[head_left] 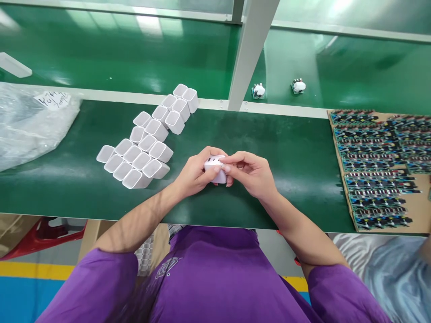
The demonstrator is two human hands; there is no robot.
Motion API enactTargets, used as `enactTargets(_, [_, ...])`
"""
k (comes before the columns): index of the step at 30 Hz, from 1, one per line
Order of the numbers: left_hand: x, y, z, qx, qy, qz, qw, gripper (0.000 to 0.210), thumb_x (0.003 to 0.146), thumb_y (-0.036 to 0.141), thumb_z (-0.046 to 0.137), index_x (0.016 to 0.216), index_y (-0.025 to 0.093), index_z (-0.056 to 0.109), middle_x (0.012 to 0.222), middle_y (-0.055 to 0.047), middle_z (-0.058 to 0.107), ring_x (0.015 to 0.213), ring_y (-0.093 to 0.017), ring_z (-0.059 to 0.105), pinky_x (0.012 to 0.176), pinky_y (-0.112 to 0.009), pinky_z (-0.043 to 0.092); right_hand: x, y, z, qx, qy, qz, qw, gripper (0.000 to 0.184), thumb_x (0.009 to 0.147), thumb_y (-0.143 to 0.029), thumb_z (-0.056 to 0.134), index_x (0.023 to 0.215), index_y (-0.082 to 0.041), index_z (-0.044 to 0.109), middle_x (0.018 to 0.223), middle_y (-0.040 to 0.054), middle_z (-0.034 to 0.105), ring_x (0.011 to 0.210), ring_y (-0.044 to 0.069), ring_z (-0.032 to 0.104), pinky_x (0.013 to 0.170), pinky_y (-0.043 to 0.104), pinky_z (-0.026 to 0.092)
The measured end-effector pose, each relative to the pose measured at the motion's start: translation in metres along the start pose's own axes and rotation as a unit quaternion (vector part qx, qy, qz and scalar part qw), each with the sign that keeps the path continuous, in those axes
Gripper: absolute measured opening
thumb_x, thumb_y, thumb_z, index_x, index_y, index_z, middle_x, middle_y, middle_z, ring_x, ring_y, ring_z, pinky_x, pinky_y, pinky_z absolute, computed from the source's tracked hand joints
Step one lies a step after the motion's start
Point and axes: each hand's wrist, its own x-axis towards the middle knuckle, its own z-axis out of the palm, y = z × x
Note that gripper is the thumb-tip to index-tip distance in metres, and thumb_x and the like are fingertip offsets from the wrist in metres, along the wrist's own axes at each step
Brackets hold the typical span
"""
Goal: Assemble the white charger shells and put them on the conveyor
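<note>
A white charger block [220, 177] with dark port slots on its upper face is held above the green bench, in front of my body. My left hand [198, 174] is closed round its left side, with the thumb across its front. My right hand [251, 172] is closed too, thumb and forefinger pinched at the block's upper right edge. Whether a small piece lies between those fingertips is hidden. Left of my hands stands a cluster of white open-ended housings [141, 160] in uneven rows.
Circuit board assemblies [377, 179] lie in rows on cardboard [420, 204] at the right. Two small boards with white parts [258, 91] sit beyond the metal post [251, 54]. A clear plastic bag [30, 130] covers the left end. Another person's clothing shows at lower right.
</note>
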Motion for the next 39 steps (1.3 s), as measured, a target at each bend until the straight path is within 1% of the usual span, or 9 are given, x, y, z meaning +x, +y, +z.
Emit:
enactTargets(9, [-0.001, -0.002, -0.003, -0.016, -0.028, -0.012, 0.999, 0.040, 0.092, 0.056, 0.050, 0.102, 0.018, 0.057, 0.081, -0.004, 0.072, 0.059, -0.014, 0.065, 0.054, -0.024, 0.051, 0.000, -0.003, -0.001, 0.018, -0.016, 0.008, 1.000, 0.021, 0.080, -0.037, 0.079, 0.090, -0.019, 0.073, 0.071, -0.0035, 0.067, 0.054, 0.007, 0.063, 0.057, 0.022, 0.059])
enactTargets(14, [-0.002, -0.001, -0.002, -0.041, -0.034, -0.045, 0.998, 0.038, 0.091, 0.055, 0.053, 0.102, 0.018, 0.057, 0.083, -0.003, 0.071, 0.051, -0.010, 0.062, 0.046, -0.021, 0.049, -0.002, -0.004, -0.001, -0.015, -0.005, 0.006, 1.000, 0.018, 0.081, -0.035, 0.077, 0.091, -0.020, 0.074, 0.075, -0.0031, 0.068, 0.056, 0.007, 0.064, 0.057, 0.021, 0.059])
enactTargets(19, [-0.002, 0.000, 0.000, -0.036, -0.025, -0.063, 0.997, 0.036, 0.089, 0.052, 0.055, 0.099, 0.018, 0.058, 0.083, -0.002, 0.069, 0.046, -0.008, 0.058, 0.042, -0.019, 0.047, -0.005, -0.005, -0.001, -0.059, 0.012, -0.015, 0.998, 0.014, 0.083, -0.031, 0.075, 0.092, -0.020, 0.075, 0.080, -0.0013, 0.069, 0.060, 0.008, 0.066, 0.057, 0.021, 0.060])
enactTargets(25, [-0.002, 0.002, 0.002, -0.015, -0.013, -0.085, 0.996, 0.035, 0.087, 0.051, 0.055, 0.096, 0.018, 0.059, 0.080, -0.001, 0.068, 0.046, -0.007, 0.054, 0.041, -0.018, 0.044, -0.008, -0.004, 0.002, -0.097, 0.033, -0.023, 0.994, 0.020, 0.085, -0.038, 0.073, 0.093, -0.019, 0.075, 0.083, 0.0013, 0.069, 0.062, 0.010, 0.066, 0.053, 0.022, 0.060])
enactTargets(30, [-0.001, 0.002, 0.003, -0.006, -0.008, -0.082, 0.997, 0.036, 0.088, 0.052, 0.053, 0.095, 0.018, 0.060, 0.077, -0.001, 0.068, 0.047, -0.008, 0.054, 0.041, -0.019, 0.042, -0.006, -0.001, 0.002, -0.089, 0.026, -0.004, 0.996, 0.024, 0.085, -0.042, 0.072, 0.092, -0.019, 0.075, 0.082, 0.0010, 0.069, 0.061, 0.010, 0.065, 0.056, 0.023, 0.060])
enactTargets(32, [0.001, 0.001, 0.000, -0.002, -0.008, -0.076, 0.997, 0.040, 0.088, 0.056, 0.054, 0.096, 0.018, 0.061, 0.078, -0.001, 0.069, 0.051, -0.009, 0.057, 0.044, -0.020, 0.045, -0.003, 0.000, -0.001, -0.080, 0.005, -0.005, 0.997, 0.027, 0.085, -0.044, 0.072, 0.098, -0.020, 0.074, 0.082, -0.0002, 0.067, 0.061, 0.009, 0.064, 0.058, 0.023, 0.060])
enactTargets(34, [0.006, -0.002, -0.008, -0.018, 0.016, -0.087, 0.996, 0.044, 0.086, 0.060, 0.055, 0.098, 0.018, 0.060, 0.079, -0.001, 0.070, 0.053, -0.011, 0.060, 0.045, -0.021, 0.047, 0.003, 0.003, -0.006, -0.070, 0.001, -0.019, 0.997, 0.034, 0.085, -0.045, 0.071, 0.111, -0.022, 0.070, 0.082, -0.0019, 0.066, 0.061, 0.008, 0.063, 0.059, 0.022, 0.060])
enactTargets(36, [0.012, -0.007, -0.017, -0.058, 0.068, -0.106, 0.990, 0.045, 0.085, 0.062, 0.055, 0.099, 0.019, 0.058, 0.077, -0.002, 0.069, 0.054, -0.013, 0.062, 0.042, -0.022, 0.048, 0.008, 0.009, -0.011, -0.077, 0.031, -0.026, 0.996, 0.037, 0.088, -0.046, 0.068, 0.116, -0.022, 0.066, 0.079, -0.0032, 0.063, 0.057, 0.007, 0.061, 0.055, 0.021, 0.057])
enactTargets(39, [0.021, -0.014, -0.029, -0.097, 0.142, -0.114, 0.978, 0.041, 0.087, 0.060, 0.053, 0.098, 0.020, 0.055, 0.073, -0.001, 0.066, 0.055, -0.015, 0.065, 0.039, -0.022, 0.047, 0.013, 0.021, -0.011, -0.161, 0.049, -0.015, 0.986, 0.033, 0.094, -0.047, 0.058, 0.105, -0.017, 0.068, 0.076, -0.0019, 0.063, 0.053, 0.006, 0.056, 0.052, 0.021, 0.052])
